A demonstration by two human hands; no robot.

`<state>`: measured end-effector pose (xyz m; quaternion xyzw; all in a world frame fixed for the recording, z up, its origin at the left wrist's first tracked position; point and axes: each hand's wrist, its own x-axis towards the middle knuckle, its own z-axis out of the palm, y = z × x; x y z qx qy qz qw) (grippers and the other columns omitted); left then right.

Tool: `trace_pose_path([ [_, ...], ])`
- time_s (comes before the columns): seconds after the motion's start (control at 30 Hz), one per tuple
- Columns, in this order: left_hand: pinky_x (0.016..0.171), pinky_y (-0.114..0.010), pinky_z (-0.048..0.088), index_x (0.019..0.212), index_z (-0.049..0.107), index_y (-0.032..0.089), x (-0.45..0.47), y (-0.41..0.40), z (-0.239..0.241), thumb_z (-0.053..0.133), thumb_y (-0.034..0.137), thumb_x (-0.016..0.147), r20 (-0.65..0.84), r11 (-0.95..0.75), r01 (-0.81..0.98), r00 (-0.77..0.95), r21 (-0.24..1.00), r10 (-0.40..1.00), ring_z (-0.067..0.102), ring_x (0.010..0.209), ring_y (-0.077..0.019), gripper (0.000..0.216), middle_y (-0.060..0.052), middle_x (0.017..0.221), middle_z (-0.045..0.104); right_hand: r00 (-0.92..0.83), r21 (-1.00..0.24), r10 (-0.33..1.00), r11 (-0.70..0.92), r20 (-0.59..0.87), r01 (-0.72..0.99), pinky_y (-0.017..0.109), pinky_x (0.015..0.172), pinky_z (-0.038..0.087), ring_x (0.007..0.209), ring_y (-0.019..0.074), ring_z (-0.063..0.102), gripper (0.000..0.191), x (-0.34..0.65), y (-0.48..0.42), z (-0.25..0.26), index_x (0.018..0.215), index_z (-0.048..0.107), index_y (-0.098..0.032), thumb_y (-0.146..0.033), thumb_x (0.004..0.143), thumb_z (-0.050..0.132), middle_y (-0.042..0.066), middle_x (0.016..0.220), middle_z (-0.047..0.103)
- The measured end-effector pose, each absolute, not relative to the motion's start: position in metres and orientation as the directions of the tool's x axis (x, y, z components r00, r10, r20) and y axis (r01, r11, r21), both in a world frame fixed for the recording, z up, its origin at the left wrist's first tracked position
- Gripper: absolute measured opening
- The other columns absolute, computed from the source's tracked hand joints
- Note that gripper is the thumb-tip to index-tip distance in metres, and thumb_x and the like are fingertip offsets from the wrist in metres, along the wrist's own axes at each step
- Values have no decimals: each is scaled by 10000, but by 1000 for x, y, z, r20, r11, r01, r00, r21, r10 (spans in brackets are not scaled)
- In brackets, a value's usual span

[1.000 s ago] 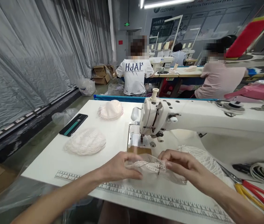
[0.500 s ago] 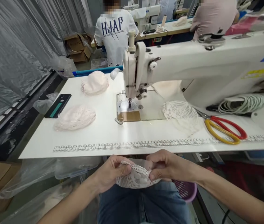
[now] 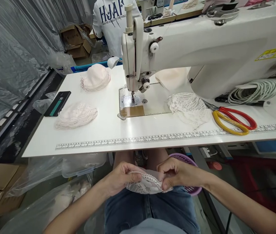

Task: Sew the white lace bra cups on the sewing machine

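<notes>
1. The left hand and right hand are both pinching a lace piece over the lap, fingers clamped on its upper edge.
2. The piece is stretching side to side between them, below the table edge, each hand equally near.
3. Farther off, a sewing machine, scissors and a lace pile are sitting on the table.

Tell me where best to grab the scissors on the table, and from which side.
Probably by the handle loops: the scissors lie flat on the table, red and yellow loops toward the table's near right, blades pointing back-left under the sewing machine arm. Come from above on the near right side; the white lace sits left of them.
</notes>
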<state>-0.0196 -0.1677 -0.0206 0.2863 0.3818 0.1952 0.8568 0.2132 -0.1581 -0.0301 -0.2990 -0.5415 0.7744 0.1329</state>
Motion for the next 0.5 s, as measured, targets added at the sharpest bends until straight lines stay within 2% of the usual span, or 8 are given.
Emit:
trace_pose_path([
  [0.07,668,-237,465,860,739,93,-20,-168,-23,802,363,591,-550,771,-114,637,627,541,634,672,-162,386,-101,716,715,-804,-931,508,-335,-309,146,202,601,460,673,122,587,278,219,-160,-38,788,689,-116,-380,704,714,20,730,643],
  [0.13,670,-244,468,858,738,98,-22,-167,-26,805,351,590,-569,777,-126,611,617,551,634,665,-162,375,-97,716,716,-810,-952,503,-198,-302,232,197,604,475,683,126,609,287,225,-162,-52,818,687,-133,-413,759,661,17,736,656],
  [0.2,692,-258,474,860,737,103,-24,-166,-30,801,341,600,-582,779,-156,581,607,569,639,671,-165,358,-94,731,719,-754,-919,589,48,-290,391,191,600,487,678,125,627,264,232,-165,-72,838,683,-170,-418,821,593,4,740,664],
  [0.23,709,-265,476,862,736,103,-25,-165,-32,797,338,608,-585,781,-172,572,600,576,642,679,-167,352,-95,742,720,-691,-851,676,180,-258,494,199,607,497,683,129,633,245,234,-168,-84,848,679,-191,-409,840,569,0,754,667],
  [0.27,726,-271,477,869,734,101,-26,-165,-35,791,337,620,-586,785,-189,568,590,577,646,690,-169,348,-97,755,721,-620,-787,750,232,-229,571,234,642,510,727,153,638,227,236,-170,-97,891,669,-191,-382,855,552,21,809,671],
  [0.37,748,-272,478,878,726,93,-30,-164,-43,773,326,652,-587,794,-240,562,558,582,652,715,-173,328,-101,776,720,-442,-656,888,258,-129,710,442,851,464,1040,291,550,264,238,-178,-134,1053,600,-121,-283,880,484,176,1130,575],
  [0.43,742,-269,481,865,721,88,-33,-164,-48,760,317,673,-579,787,-266,556,556,597,655,719,-175,302,-103,776,719,-364,-587,930,266,-54,765,518,897,413,1124,336,473,261,236,-180,-154,1056,580,-105,-244,882,444,218,1197,509],
  [0.5,735,-268,485,837,717,81,-34,-164,-53,749,318,689,-570,778,-283,549,562,611,657,710,-176,282,-102,760,716,-315,-533,949,269,6,802,536,891,411,1123,346,459,252,233,-178,-168,1052,564,-113,-232,883,420,218,1180,505],
])
